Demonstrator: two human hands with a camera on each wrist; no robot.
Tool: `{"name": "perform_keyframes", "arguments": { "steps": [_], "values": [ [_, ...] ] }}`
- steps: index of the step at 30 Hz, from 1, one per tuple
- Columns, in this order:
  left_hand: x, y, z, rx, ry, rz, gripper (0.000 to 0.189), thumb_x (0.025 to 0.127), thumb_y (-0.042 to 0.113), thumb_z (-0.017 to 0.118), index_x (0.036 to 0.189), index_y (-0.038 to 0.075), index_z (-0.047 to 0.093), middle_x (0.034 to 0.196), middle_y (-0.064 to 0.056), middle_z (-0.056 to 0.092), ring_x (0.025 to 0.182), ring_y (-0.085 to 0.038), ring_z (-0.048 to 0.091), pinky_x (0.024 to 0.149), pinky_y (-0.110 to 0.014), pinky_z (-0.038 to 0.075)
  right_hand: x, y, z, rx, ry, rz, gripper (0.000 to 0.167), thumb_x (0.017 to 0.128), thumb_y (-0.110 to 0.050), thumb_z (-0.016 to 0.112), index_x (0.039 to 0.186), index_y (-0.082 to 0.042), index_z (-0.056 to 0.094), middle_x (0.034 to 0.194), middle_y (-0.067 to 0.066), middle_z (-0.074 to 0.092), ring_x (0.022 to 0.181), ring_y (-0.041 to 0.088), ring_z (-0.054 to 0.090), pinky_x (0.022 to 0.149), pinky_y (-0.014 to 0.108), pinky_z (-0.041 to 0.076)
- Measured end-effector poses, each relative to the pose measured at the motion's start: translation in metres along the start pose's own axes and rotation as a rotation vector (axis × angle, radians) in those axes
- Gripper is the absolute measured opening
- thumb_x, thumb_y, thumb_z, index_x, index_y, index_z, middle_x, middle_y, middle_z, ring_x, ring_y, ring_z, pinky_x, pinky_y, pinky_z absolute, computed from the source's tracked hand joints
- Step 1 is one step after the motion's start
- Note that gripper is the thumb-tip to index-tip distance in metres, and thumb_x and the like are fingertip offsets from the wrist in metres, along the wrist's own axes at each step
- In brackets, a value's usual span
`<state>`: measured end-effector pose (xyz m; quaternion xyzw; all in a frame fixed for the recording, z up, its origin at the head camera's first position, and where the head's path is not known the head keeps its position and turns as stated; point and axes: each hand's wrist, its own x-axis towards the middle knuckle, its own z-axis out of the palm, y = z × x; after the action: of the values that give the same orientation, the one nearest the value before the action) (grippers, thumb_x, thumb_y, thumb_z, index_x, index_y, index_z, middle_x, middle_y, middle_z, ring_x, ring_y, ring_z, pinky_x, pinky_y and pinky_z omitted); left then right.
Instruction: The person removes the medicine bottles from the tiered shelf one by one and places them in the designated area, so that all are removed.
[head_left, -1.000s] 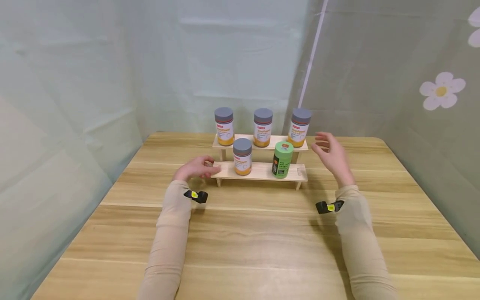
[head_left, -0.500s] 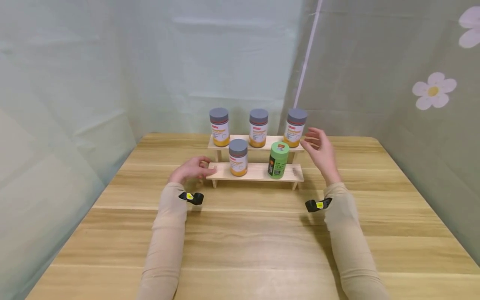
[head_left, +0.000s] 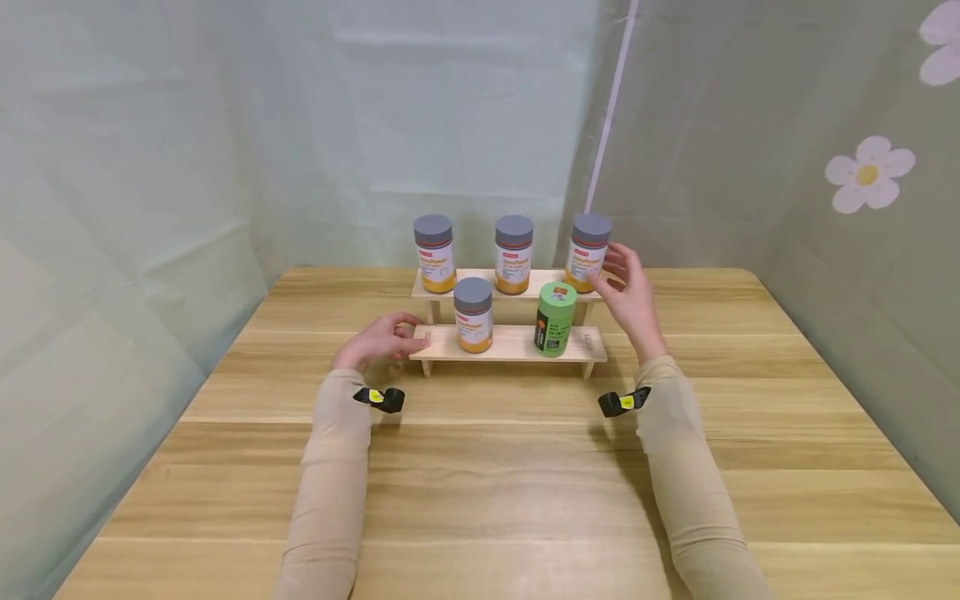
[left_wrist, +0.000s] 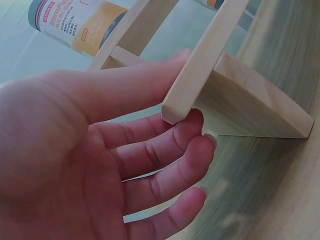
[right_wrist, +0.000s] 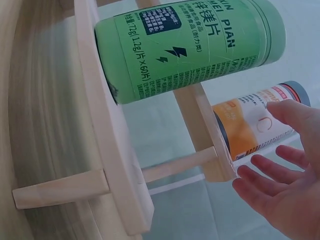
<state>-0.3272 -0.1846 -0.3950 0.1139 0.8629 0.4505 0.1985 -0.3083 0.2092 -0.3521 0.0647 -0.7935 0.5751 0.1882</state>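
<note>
A two-tier wooden rack stands on the table. My left hand pinches the left end of its lower board, thumb on top and fingers beneath. On the upper tier, my right hand is at the right-hand grey-lidded supplement bottle. In the right wrist view the thumb overlaps that bottle's label, while the other fingers are spread along its far side. A green bottle and a grey-lidded bottle stand upright on the lower tier.
Two more grey-lidded bottles stand on the upper tier, one at the left end and one in the middle. The wood-grain table stretches toward me. Pale curtains hang behind and at both sides.
My right hand has moved left to the upper right bottle, bringing its thumb in front of the label. The left hand keeps its pinch on the lower board; the view has shifted slightly.
</note>
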Motion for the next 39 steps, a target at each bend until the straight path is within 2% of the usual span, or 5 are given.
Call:
{"name": "perform_keyframes", "arguments": {
  "steps": [6,17,24,32,39],
  "values": [
    [0.002,-0.002,0.0,-0.01,-0.002,0.002,0.061,0.093,0.028,0.065,0.14,0.0,0.038,0.089,-0.002,0.06,0.076,-0.012,0.056,0.072,-0.029,0.049,0.001,0.0,0.0,0.018,-0.008,0.01,0.063,0.093,-0.013,0.065,0.146,-0.007,0.033,0.144,0.023,0.046,0.133,0.038,0.047,0.111,0.049,0.037],
    [-0.002,-0.001,0.0,0.004,-0.009,-0.003,0.06,0.094,0.028,0.064,0.14,0.001,0.038,0.1,-0.01,0.061,0.08,-0.014,0.058,0.074,-0.03,0.05,0.002,0.003,0.012,0.03,-0.032,0.035,0.077,0.093,-0.017,0.065,0.153,-0.014,0.017,0.149,0.022,0.039,0.136,0.038,0.042,0.117,0.047,0.029],
    [-0.001,-0.001,0.0,0.005,-0.015,-0.004,0.061,0.094,0.029,0.064,0.141,0.001,0.036,0.101,-0.009,0.06,0.08,-0.014,0.057,0.075,-0.029,0.05,0.004,0.007,0.013,-0.002,0.02,0.033,0.073,0.092,-0.018,0.067,0.15,-0.013,0.023,0.143,0.022,0.046,0.131,0.037,0.047,0.113,0.046,0.034],
    [-0.001,0.0,0.001,-0.019,-0.027,-0.002,0.06,0.095,0.027,0.063,0.14,0.0,0.035,0.093,-0.004,0.058,0.08,-0.017,0.057,0.072,-0.029,0.05,0.004,0.007,0.016,0.0,0.006,0.041,0.071,0.091,-0.014,0.068,0.149,-0.011,0.027,0.144,0.021,0.045,0.133,0.037,0.046,0.114,0.045,0.035],
    [-0.002,0.001,0.001,-0.038,-0.04,-0.006,0.06,0.095,0.027,0.062,0.141,0.0,0.034,0.096,-0.006,0.059,0.078,-0.017,0.058,0.071,-0.03,0.051,0.005,0.009,0.017,-0.011,0.03,0.018,0.067,0.089,-0.011,0.069,0.145,-0.007,0.033,0.139,0.023,0.049,0.127,0.038,0.05,0.109,0.045,0.04]
  ]
}}
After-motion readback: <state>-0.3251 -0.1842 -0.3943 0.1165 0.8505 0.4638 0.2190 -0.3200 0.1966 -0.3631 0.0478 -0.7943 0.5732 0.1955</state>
